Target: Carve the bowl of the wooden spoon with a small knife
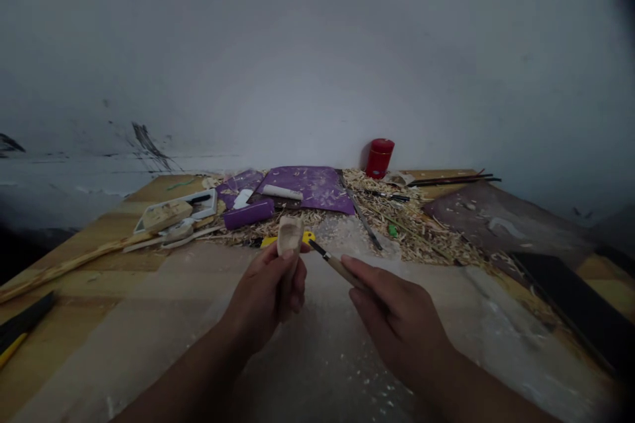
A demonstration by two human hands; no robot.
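From the head camera, the left hand (265,297) wraps firmly around the shaft of a pale carved wooden spoon blank (290,236), which stands upright with its hollow bowl raised in clear view. The right hand (397,317) pinches a slim wood-handled carving tool (337,263), its dark steel tip angled just beside the bowl, apart from it, as if ready for close work. Behind them, pale wood shavings (414,225) cover a purple mat (307,188).

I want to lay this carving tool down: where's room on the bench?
The pale sheet under your left hand and right hand shows only scattered chips, bordered by the yellow-handled knife and black board. Crowded: the wood shavings and purple mats behind.
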